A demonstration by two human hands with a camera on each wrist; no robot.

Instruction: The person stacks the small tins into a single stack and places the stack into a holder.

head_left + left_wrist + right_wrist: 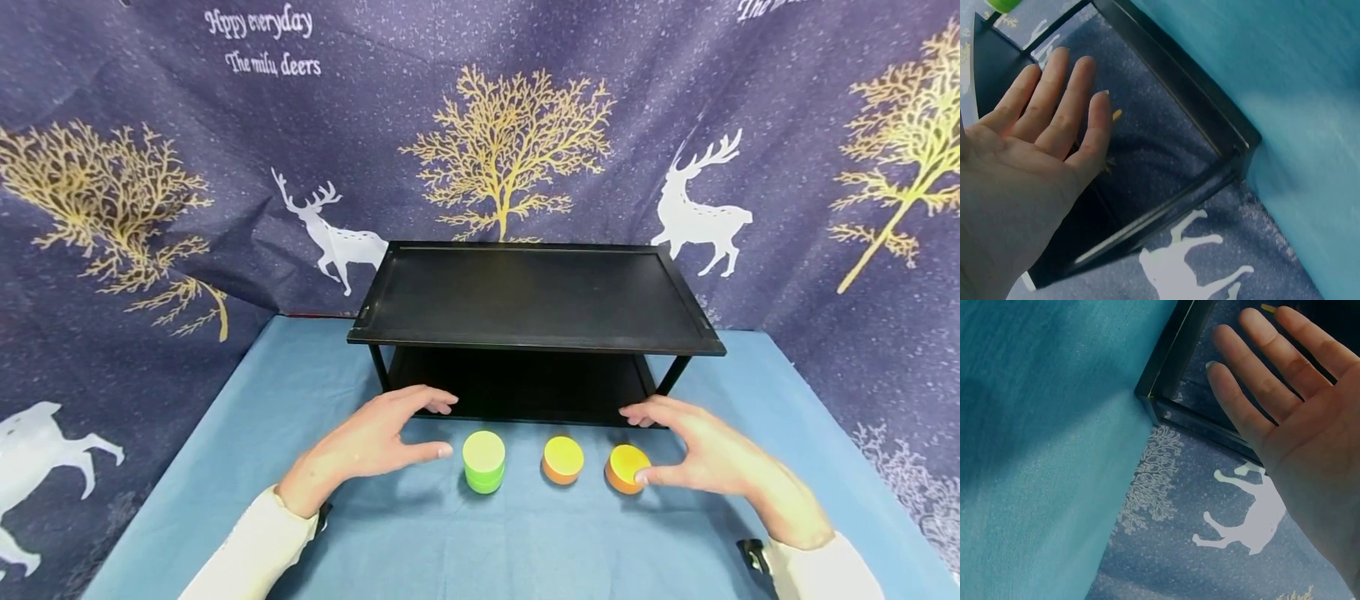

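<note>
My left hand (369, 440) hovers left of a green round piece (483, 462), its thumb and fingers spread and nothing between them. A seam runs around the green piece, and it is taller than the others. Two low orange round pieces with yellow-orange tops stand to its right, a middle one (562, 460) and a right one (627, 468). Over the right one's edge reaches the thumb of my right hand (712, 454); whether it touches cannot be told. Both wrist views show loosely extended fingers, on the left hand (1041, 131) and the right hand (1310, 400).
Behind the pieces stands a black two-level rack (536, 300), its lower shelf (517, 383) under the top board. A blue cloth (517, 550) covers the table. Dark blue fabric (360, 125) with deer and trees hangs behind.
</note>
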